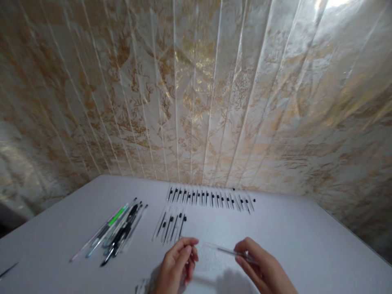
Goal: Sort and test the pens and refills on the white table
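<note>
Pinched between the thumb and fingers of my right hand (260,265) is a slim clear pen (225,250) with a dark core. Its pale end points left, towards my left hand (180,261). That hand is closed, its fingers curled and the thumb against them; whatever it may hold is hidden. Just beyond the left hand lies a short row of clear pen parts with dark refills and small black pieces (170,228). Further back, a longer row of similar clear pen parts (202,198) stretches across the table.
A loose pile of assorted pens (121,228), one with a green grip, lies on the left of the white table (306,237). At the far left edge is a dark slender item (9,269). Small clear pieces (141,286) lie near the front. A shiny gold-patterned curtain (196,102) hangs behind.
</note>
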`<state>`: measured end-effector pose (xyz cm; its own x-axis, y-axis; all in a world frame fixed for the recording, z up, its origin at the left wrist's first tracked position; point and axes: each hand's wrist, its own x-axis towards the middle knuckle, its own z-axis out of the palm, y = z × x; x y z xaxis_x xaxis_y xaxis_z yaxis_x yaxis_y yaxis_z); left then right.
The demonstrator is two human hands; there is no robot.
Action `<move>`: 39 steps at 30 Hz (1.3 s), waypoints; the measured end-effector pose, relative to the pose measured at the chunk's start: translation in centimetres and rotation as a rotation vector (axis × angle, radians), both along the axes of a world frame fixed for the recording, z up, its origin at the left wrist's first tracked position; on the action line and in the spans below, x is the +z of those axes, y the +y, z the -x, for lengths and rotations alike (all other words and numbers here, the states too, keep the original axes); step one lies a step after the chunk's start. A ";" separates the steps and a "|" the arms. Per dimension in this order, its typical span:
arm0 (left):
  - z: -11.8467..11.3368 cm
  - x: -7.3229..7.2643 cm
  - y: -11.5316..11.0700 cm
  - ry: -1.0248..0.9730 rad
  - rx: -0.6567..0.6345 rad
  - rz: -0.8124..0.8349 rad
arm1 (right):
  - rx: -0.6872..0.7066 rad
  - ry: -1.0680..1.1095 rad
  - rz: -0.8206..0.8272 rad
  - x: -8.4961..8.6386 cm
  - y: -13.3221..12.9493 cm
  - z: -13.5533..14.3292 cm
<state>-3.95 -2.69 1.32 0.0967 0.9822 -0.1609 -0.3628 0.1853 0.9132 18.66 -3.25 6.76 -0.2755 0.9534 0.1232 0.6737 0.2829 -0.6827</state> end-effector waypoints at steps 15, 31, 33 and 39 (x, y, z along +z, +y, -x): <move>-0.2 0.2 -0.5 0.005 -0.191 -0.014 | 0.237 -0.598 -0.473 -0.5 -0.3 0.1; 3.5 3.8 2.1 -0.107 0.533 0.006 | 0.003 -0.582 -0.239 -2.1 1.4 -2.5; 3.0 3.7 1.6 -0.039 0.405 0.059 | -0.109 -0.645 -0.209 -1.9 1.8 -1.7; -0.3 2.0 -0.3 0.125 -0.067 0.085 | -0.133 -0.693 -0.089 -1.6 3.8 5.9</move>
<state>-3.65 -3.02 3.31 0.1358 0.9566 -0.2578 -0.2313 0.2836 0.9306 12.77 0.51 5.13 -0.2001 0.9789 0.0407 0.9773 0.2024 -0.0632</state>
